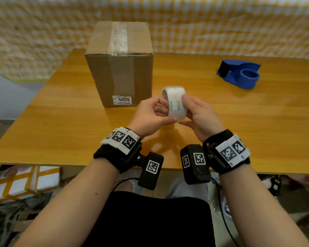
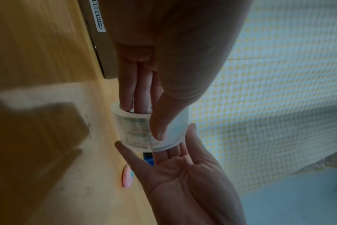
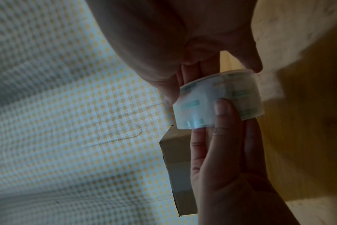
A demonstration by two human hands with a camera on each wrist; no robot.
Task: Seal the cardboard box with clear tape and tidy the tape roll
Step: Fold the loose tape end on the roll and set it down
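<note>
Head view: looks forward and down from above both forearms, wide, taking in the left hand (image 1: 151, 115), right hand (image 1: 200, 115), the tape roll (image 1: 175, 104) between them and the cardboard box (image 1: 120, 63) beyond the left hand.

Left wrist view: very near, along the left palm toward the fingers; the right hand faces it.

Right wrist view: very near, along the right palm; box beyond the fingers.

All 3 views share roll, both hands, box.

Left hand (image 1: 151, 115) and right hand (image 1: 200, 114) raised together (fingers curled, gripping)
</note>
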